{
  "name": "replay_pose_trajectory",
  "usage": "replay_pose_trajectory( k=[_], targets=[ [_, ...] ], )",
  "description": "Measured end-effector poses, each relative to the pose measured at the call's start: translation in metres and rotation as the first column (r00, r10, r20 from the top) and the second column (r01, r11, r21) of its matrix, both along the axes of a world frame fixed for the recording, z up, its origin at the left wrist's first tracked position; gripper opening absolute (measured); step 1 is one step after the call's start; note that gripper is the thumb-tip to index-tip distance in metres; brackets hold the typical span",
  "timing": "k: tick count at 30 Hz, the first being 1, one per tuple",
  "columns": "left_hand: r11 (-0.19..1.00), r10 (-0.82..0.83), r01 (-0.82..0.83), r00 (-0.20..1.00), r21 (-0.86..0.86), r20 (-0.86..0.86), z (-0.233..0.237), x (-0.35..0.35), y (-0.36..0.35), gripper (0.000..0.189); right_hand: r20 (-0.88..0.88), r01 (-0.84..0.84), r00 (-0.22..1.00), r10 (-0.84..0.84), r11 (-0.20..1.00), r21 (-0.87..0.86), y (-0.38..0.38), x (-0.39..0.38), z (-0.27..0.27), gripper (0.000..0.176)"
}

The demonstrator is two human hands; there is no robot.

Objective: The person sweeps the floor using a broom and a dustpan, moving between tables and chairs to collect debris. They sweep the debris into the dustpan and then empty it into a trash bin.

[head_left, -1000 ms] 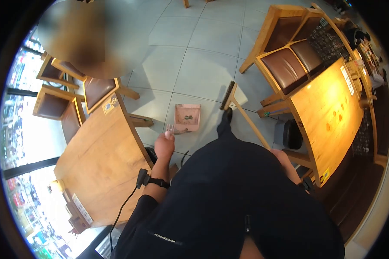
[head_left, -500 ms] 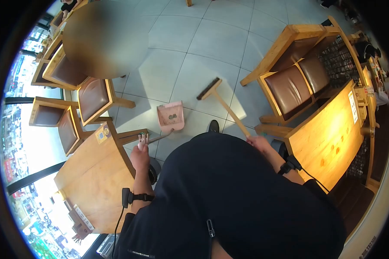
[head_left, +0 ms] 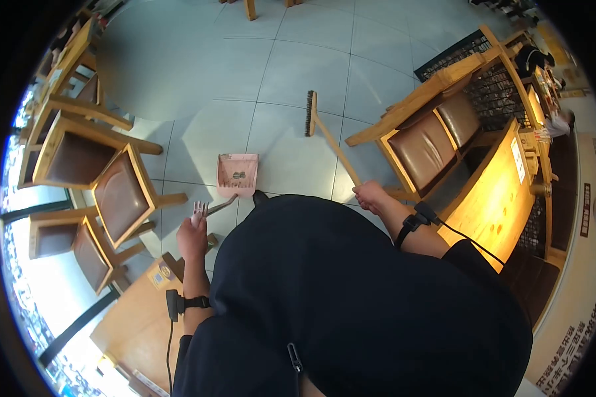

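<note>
Left grip (head_left: 192, 235) holds dustpan (head_left: 237, 173) just ahead; right grip (head_left: 371, 196) holds broom (head_left: 309, 112).

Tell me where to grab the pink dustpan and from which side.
Grip the dustpan by the upper end of its long handle, coming from the near side, where the left hand holds it. The pan faces up with debris inside, so lifting by the rim would likely spill it.
</note>
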State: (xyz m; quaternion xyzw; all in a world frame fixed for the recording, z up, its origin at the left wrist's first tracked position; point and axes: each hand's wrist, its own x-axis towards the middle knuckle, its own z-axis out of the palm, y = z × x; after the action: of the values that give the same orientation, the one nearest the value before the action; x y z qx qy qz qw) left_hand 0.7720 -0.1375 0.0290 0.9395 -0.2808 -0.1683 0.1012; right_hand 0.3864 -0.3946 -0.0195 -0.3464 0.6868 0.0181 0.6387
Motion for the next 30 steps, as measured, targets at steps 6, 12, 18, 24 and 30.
replay_pose_trajectory(
  k=[6, 12, 18, 24, 30],
  targets=[
    [0.988, -0.079, 0.093, 0.991, 0.125, -0.112, -0.004, 0.057, -0.057, 0.040, -0.206, 0.002, 0.978, -0.026, 0.993, -0.115, -0.007, 0.022, -0.024, 0.010],
    [0.967, -0.128, 0.152, 0.984, 0.206, -0.125, -0.011, 0.087, -0.094, 0.040, -0.342, -0.216, 0.931, 0.126, 0.947, -0.239, -0.066, 0.035, -0.031, 0.017],
    [0.946, -0.104, 0.142, 0.984, 0.291, -0.141, -0.011, 0.091, -0.130, 0.037, -0.526, -0.489, 0.745, 0.410, 0.872, -0.013, -0.151, 0.091, -0.060, 0.019],
    [0.934, -0.096, 0.142, 0.984, 0.327, -0.151, -0.012, 0.095, -0.153, 0.036, -0.597, -0.998, 0.051, 0.801, 0.066, 0.004, -0.127, 0.160, -0.056, 0.020],
    [0.919, -0.099, 0.148, 0.984, 0.366, -0.151, -0.013, 0.096, -0.166, 0.036, -0.333, -0.979, 0.005, 0.943, -0.063, -0.194, -0.102, 0.152, -0.029, 0.028]
  ],
)
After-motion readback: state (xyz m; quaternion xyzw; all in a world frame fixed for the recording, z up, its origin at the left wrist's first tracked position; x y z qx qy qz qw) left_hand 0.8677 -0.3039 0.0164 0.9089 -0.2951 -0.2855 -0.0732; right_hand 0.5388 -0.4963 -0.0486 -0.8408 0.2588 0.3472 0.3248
